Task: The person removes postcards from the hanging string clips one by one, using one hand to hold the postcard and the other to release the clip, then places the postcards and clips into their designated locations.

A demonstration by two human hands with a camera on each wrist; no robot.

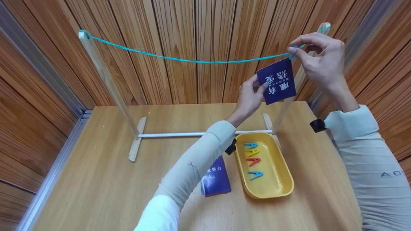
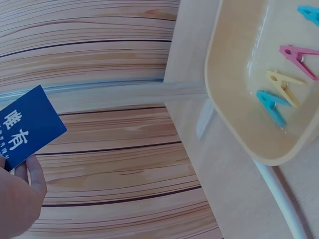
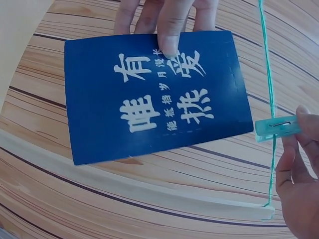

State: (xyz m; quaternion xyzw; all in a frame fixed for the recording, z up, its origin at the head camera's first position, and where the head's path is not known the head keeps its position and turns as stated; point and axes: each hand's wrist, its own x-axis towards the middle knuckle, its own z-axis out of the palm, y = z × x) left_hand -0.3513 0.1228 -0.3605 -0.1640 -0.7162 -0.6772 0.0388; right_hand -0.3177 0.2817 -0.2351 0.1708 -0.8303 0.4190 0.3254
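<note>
My left hand (image 1: 250, 98) pinches a dark blue card (image 1: 277, 80) with white Chinese characters, thumb on its printed face. The card hangs tilted just under a turquoise string (image 1: 199, 61), near the string's right end. A light blue clothespin (image 3: 276, 128) is pinched by its handle end between the thumb and fingers of my right hand (image 1: 322, 59). In the right wrist view the string crosses the clothespin, and the clothespin's tip is right at the card's corner (image 3: 246, 127). Only part of the card shows in the left wrist view.
Two wooden posts (image 1: 106, 77) with a white crossbar (image 1: 170, 135) carry the string. A yellow tray (image 1: 273, 189) holds several clothespins (image 1: 253, 161) in blue, yellow and red. More cards (image 1: 218, 179) lie stacked left of it, partly behind my left sleeve. Wooden panelling stands behind.
</note>
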